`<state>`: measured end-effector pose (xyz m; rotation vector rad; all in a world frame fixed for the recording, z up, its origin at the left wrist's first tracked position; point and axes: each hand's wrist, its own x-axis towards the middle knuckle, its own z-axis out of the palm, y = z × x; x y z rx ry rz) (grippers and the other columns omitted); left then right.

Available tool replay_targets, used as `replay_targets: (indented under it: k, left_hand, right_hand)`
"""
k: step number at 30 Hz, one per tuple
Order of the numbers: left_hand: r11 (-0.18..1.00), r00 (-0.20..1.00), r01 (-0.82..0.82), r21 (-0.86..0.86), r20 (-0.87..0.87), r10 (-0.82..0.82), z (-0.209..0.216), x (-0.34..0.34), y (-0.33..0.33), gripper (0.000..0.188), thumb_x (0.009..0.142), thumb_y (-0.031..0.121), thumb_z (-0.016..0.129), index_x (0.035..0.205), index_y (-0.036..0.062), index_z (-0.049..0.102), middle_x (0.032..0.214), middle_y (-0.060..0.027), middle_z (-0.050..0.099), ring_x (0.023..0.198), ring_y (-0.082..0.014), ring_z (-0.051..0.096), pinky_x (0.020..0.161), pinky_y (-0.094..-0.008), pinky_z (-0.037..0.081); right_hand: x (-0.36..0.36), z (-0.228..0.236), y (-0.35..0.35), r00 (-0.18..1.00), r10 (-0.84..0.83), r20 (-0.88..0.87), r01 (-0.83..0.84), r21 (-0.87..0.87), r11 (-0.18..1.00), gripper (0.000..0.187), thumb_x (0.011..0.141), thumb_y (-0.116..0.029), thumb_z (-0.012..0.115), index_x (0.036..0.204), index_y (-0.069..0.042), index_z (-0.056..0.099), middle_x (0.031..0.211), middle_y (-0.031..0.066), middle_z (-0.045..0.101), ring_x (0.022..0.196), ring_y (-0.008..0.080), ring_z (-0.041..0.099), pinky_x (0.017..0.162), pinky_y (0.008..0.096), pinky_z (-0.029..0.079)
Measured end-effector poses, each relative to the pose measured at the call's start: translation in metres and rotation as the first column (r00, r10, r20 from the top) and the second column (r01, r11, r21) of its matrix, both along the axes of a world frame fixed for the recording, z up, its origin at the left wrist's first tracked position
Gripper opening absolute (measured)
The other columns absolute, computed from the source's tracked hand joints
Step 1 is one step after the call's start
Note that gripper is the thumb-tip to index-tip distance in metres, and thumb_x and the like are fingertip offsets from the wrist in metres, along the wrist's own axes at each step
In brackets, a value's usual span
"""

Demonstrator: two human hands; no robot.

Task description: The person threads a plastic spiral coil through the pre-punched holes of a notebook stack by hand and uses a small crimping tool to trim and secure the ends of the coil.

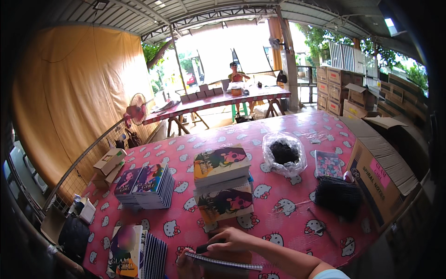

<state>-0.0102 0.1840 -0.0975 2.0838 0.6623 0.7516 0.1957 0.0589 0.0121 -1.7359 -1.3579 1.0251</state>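
Note:
At the near edge of the table, a spiral notebook point(225, 265) lies with its coiled edge facing away from me. My left hand point(188, 266) grips its left end, partly cut off by the lower rim. Over that same end, my right hand point(232, 240) is closed round a small black tool point(204, 247), whose working end I cannot make out. Just beyond stand two piles of notebooks with illustrated covers, a nearer pile point(225, 203) and a taller stack point(222, 163). More stacked notebooks point(124, 253) are at the near left, with another group point(151, 183) behind them.
Right of the piles are a clear plastic bag point(302, 160) of black material, a black coil bundle point(338, 195), a flat patterned packet point(327, 163) and a thin dark rod point(324, 225). An open carton point(378, 179) borders the right edge. A person point(237, 76) sits at a far table point(213, 103).

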Motion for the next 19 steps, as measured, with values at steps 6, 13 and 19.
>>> replay_targets:
  k: [6,13,19]
  left_hand:
    - [0.910,0.972,0.094,-0.404,0.234,0.003,0.008,0.003,-0.001,0.055,0.079,0.026,0.062,0.129,0.0108,0.043,0.118,-0.0110,0.051,0.107,-0.0214,0.050,0.093,-0.0382,0.036]
    - [0.841,0.872,0.371,-0.394,0.459,-0.170,0.112,0.021,-0.029,0.013,0.079,-0.001,0.067,0.092,0.0004,0.067,0.085,-0.0041,0.064,0.078,-0.0090,0.058,0.066,-0.0212,0.043]
    - [0.824,0.784,0.555,-0.113,0.404,-0.472,0.145,0.040,-0.068,0.022,0.075,-0.001,0.071,0.096,0.0058,0.068,0.088,-0.0056,0.065,0.081,-0.0100,0.061,0.068,-0.0198,0.045]
  right_hand:
    - [-0.008,-0.015,-0.012,0.987,-0.031,-0.159,0.077,0.292,0.953,0.048,0.083,-0.048,0.063,0.110,-0.008,0.066,0.122,0.0186,0.054,0.118,0.0327,0.047,0.098,0.0415,0.038]
    - [0.022,-0.045,-0.116,0.511,-0.447,0.734,0.328,0.314,0.891,0.049,0.078,-0.040,0.069,0.118,-0.013,0.059,0.121,0.0171,0.054,0.118,0.0328,0.046,0.098,0.0420,0.038]
    - [-0.057,0.075,-0.126,0.917,-0.399,-0.026,0.374,0.406,0.834,0.039,0.084,-0.029,0.067,0.116,-0.008,0.059,0.122,0.0178,0.055,0.118,0.0249,0.048,0.098,0.0376,0.040]
